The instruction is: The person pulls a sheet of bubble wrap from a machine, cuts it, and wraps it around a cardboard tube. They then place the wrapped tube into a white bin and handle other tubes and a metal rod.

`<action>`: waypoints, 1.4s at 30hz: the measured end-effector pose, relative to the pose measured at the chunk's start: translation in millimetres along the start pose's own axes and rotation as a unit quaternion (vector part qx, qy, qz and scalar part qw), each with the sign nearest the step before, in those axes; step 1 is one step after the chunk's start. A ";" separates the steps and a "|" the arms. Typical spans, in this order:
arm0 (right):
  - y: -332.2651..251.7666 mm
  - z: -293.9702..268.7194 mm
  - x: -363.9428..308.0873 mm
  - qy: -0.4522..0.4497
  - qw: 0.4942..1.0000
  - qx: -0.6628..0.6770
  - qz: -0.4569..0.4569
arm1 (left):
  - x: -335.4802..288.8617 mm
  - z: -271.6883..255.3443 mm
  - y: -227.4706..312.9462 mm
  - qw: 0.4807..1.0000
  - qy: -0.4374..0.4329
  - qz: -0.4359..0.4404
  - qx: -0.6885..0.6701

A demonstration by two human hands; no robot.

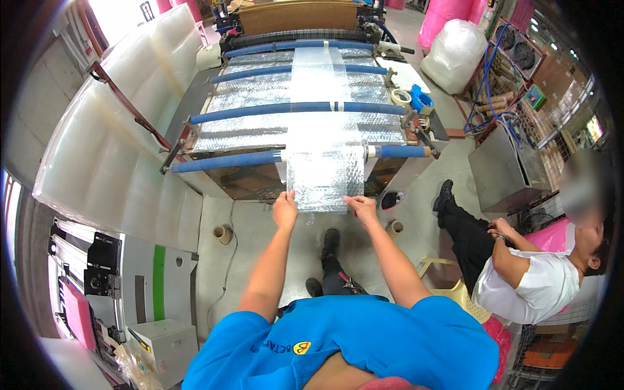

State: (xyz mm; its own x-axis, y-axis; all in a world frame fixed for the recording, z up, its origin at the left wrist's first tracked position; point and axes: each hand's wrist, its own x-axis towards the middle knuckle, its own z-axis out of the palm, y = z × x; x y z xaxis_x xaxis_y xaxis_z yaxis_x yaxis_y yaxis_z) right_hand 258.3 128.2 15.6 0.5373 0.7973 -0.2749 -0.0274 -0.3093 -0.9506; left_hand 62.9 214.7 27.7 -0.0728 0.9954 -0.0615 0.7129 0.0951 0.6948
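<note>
Film [325,179] hangs over front bar [224,162] | left hand [285,209]: fingers pinch left edge | right hand [362,207]: fingers pinch right edge | step: apparently guiding its end | next: likely calls for even tension

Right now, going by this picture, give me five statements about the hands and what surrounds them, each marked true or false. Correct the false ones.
1. The left hand and the right hand both hold the plastic sheet. True.
2. These hands are crossed. False: they are apart, on opposite sides of the sheet.
3. A person sits at the picture's right. True.
4. That person also grips the sheet. False: they sit well apart from it.
5. A blue bar lies beyond the hands. True.
</note>
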 end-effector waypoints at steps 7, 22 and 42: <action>8.7 3.9 7.0 0.014 0.999 -0.008 0.034 | -7.3 14.7 -16.8 0.997 0.077 0.024 0.010; -8.3 -14.3 3.0 -0.091 0.991 0.050 0.080 | -16.5 -11.1 -9.3 0.976 0.016 0.030 -0.215; -175.7 -16.9 185.5 -0.251 0.960 0.064 0.110 | 205.4 -0.5 116.3 0.978 -0.017 0.190 0.079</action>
State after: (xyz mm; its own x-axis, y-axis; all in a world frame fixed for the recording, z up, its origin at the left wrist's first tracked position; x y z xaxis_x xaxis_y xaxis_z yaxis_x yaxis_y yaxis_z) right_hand 377.0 321.7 134.1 0.0330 0.8797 -0.4745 -0.2137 -0.4575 -0.8631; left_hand 130.5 430.2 96.2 0.2394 0.9585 0.1547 0.7834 -0.2848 0.5525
